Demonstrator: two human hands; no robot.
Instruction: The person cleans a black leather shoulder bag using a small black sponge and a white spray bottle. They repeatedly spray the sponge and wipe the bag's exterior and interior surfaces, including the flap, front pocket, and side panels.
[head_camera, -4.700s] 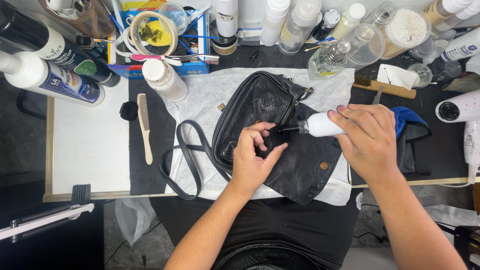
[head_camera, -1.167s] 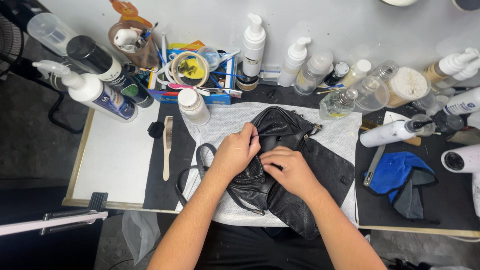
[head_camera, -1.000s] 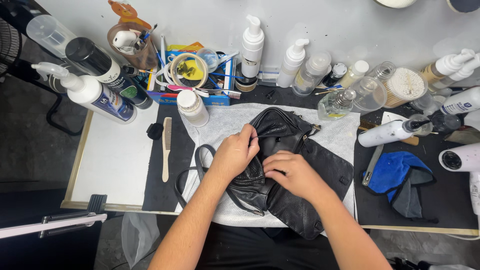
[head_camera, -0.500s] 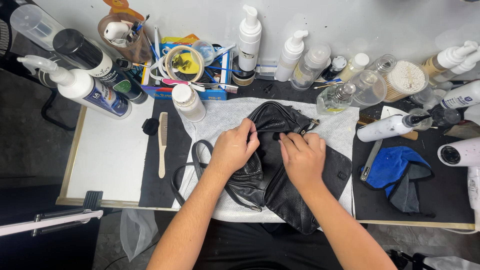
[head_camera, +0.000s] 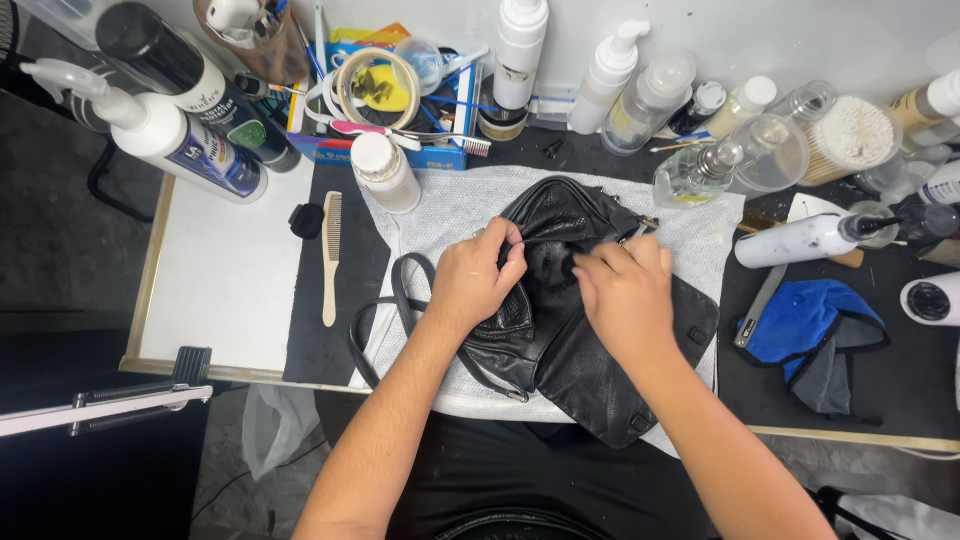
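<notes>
A black leather bag lies on a white cloth in the middle of the table. My left hand pinches the bag's upper edge near its opening, fingers curled on the leather. My right hand rests on the bag just to the right, fingertips pressing into the opening. The bag's strap loops out to the left over the cloth. A white squeeze bottle with a dark nozzle lies on its side to the right, apart from both hands.
A wooden comb and a small black cap lie left of the cloth. Spray and pump bottles, a tape roll and jars crowd the back edge. A blue cloth lies at right.
The white bottle my right hand held now lies at the right. Both hands have come onto the bag; the right hand slid up towards the opening over the last second.
</notes>
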